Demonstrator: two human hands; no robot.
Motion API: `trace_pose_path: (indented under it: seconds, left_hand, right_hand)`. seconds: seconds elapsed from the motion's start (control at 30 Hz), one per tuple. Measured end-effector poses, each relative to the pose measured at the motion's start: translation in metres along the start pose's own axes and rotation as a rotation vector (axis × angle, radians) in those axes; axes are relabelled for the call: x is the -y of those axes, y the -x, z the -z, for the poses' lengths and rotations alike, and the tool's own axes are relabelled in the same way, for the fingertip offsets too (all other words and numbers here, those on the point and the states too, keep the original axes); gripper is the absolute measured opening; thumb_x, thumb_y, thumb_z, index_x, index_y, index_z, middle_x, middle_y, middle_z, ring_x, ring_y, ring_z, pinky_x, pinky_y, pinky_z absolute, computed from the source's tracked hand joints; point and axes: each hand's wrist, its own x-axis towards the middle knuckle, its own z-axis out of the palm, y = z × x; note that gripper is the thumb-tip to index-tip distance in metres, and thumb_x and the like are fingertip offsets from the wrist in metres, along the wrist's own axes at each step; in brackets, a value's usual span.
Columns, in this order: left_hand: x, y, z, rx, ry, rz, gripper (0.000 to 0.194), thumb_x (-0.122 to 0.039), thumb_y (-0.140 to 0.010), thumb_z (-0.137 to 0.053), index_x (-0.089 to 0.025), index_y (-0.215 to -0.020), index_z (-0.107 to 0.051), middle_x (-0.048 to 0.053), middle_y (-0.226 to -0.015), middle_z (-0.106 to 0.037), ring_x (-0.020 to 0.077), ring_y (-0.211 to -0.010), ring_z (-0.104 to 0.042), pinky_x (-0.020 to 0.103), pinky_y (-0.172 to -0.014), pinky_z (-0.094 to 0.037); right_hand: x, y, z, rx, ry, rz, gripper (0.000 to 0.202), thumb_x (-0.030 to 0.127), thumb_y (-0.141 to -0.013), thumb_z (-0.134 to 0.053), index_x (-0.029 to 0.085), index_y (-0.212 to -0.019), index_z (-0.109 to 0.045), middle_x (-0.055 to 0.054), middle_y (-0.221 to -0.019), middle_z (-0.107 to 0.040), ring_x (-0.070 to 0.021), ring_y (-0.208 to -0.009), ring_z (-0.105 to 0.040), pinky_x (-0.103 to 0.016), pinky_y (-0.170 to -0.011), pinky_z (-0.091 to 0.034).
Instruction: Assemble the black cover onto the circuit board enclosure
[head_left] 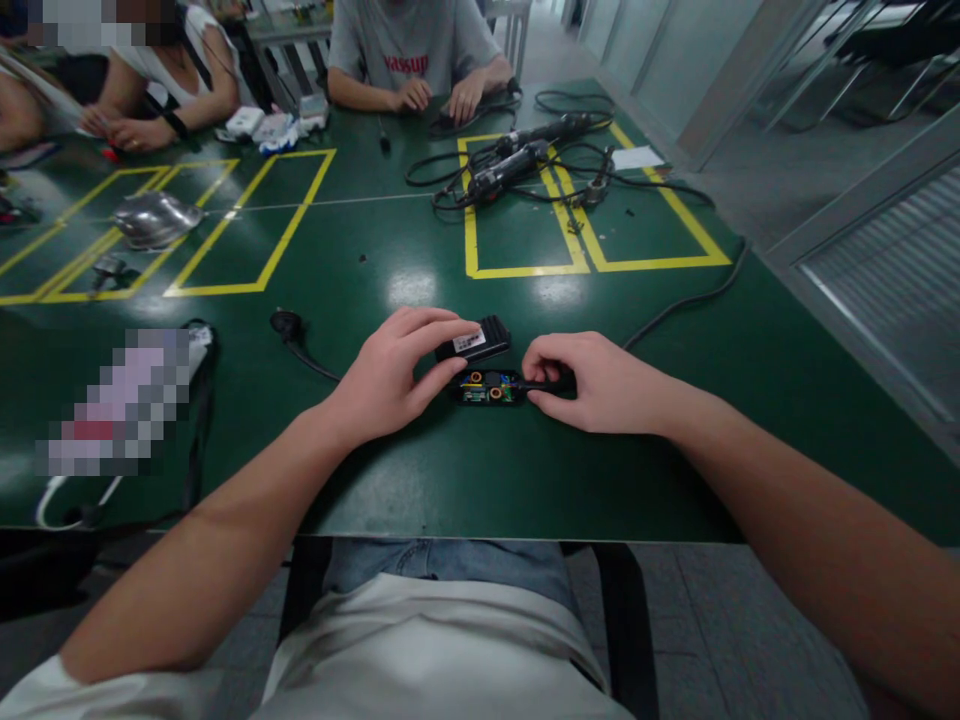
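Note:
In front of me on the green table lies an open black housing (471,400) with a circuit board (491,386) showing coils and small parts. Just behind it is its black ribbed cover (495,337), tilted, with a white label on it. My left hand (397,370) grips the left end of the cover, fingers on top, and its thumb tip comes close to the housing. My right hand (585,380) is closed in a pinch on the black cable (551,384) at the housing's right end. The fingers partly hide the cable.
A plug (286,323) on a cord lies left of my left hand. Farther back are black corded tools (510,170) by yellow tape, a shiny metal part (154,218) and white packets (277,128). Other people sit across the table; one person's hands (465,97) rest near a dark object.

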Motion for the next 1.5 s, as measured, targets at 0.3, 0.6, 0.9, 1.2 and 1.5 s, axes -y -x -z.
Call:
trace_pose_path:
  seconds: [0.3,0.6,0.9,1.2,1.5]
  left_hand:
    - [-0.007,-0.001,-0.003,0.254,0.026,-0.129,0.033,-0.029,-0.114,-0.063,-0.023,-0.14,-0.081,0.013,-0.137,-0.081,0.0285,-0.121,-0.07,0.05,-0.113,-0.058]
    - [-0.009,-0.001,-0.007,0.187,0.114,0.056,0.033,-0.031,-0.112,-0.062,-0.021,-0.141,-0.073,0.01,-0.131,-0.082,0.0254,-0.114,-0.074,0.043,-0.107,-0.059]
    - [0.003,-0.003,-0.007,0.105,-0.055,0.16,0.012,-0.024,-0.106,-0.064,-0.021,-0.109,-0.075,0.013,-0.142,-0.076,0.03,-0.129,-0.069,0.05,-0.114,-0.055]
    - [-0.004,0.0,0.009,0.32,-0.058,0.071,0.009,-0.027,-0.104,-0.067,-0.02,-0.102,-0.072,0.003,-0.089,-0.073,0.019,-0.076,-0.066,0.031,-0.073,-0.046]
    - [-0.004,0.0,0.005,0.327,0.018,0.096,0.013,-0.027,-0.109,-0.062,-0.02,-0.102,-0.07,0.003,-0.093,-0.073,0.0186,-0.078,-0.065,0.03,-0.074,-0.046]
  right_hand:
    - [0.003,0.0,0.0,0.003,0.006,-0.002,0.011,0.021,-0.082,-0.07,0.024,-0.087,-0.061,-0.001,-0.08,-0.066,-0.0181,-0.071,-0.058,-0.032,-0.069,-0.044]
    - [0.0,0.0,0.001,0.012,0.003,-0.003,0.01,0.023,-0.085,-0.069,0.024,-0.086,-0.06,0.0,-0.078,-0.064,-0.0176,-0.07,-0.057,-0.031,-0.068,-0.042]
    - [0.001,0.0,-0.003,-0.016,-0.019,-0.008,0.009,0.029,-0.091,-0.07,0.024,-0.091,-0.063,0.0,-0.079,-0.065,-0.0171,-0.07,-0.057,-0.031,-0.068,-0.043]
    - [-0.002,0.001,-0.006,-0.016,-0.005,-0.02,0.011,0.031,-0.094,-0.071,0.024,-0.093,-0.064,0.002,-0.076,-0.063,-0.0151,-0.066,-0.055,-0.03,-0.068,-0.04]
    - [-0.004,0.002,-0.007,-0.049,-0.014,-0.007,0.01,0.032,-0.097,-0.069,0.023,-0.093,-0.065,0.002,-0.074,-0.063,-0.0152,-0.065,-0.054,-0.03,-0.066,-0.038]
